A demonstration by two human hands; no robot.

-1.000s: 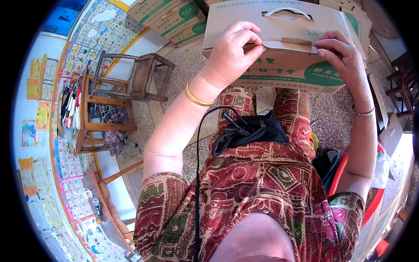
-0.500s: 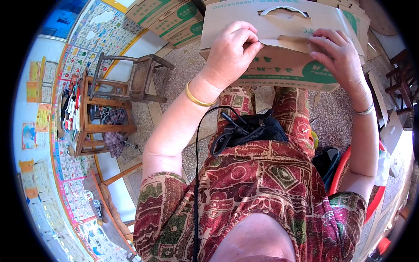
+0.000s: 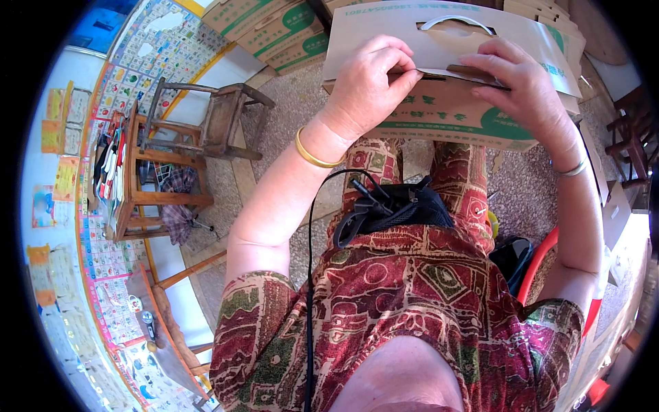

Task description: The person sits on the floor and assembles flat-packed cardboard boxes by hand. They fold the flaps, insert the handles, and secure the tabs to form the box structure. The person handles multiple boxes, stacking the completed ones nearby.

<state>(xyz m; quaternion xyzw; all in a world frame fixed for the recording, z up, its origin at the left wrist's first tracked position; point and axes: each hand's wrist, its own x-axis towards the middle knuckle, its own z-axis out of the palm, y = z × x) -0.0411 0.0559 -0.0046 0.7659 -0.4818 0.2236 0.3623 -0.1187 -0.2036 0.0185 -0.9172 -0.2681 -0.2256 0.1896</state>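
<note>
A cardboard box (image 3: 439,113) with green printing and a white carry handle (image 3: 458,23) on its top stands in front of me, over my knees. My left hand (image 3: 374,86) pinches the near edge of the box's top flap between thumb and fingers. My right hand (image 3: 518,86) is at the same edge farther right, with its fingers curled over the flap beside a slot. Between my hands, the flap edge stands slightly apart from the box's front wall. The fingertips of my right hand are partly hidden by the cardboard.
Similar green-printed boxes (image 3: 281,34) are stacked at the far left. A wooden chair (image 3: 223,120) and a wooden rack (image 3: 165,199) with cloth stand to the left. A red tub (image 3: 542,257) is at my right elbow. A black pouch (image 3: 395,206) with a cable sits at my waist.
My right hand has moved left along the flap edge, closer to my left hand. The box has shifted slightly to the right, and the flap sits closer to the front wall.
</note>
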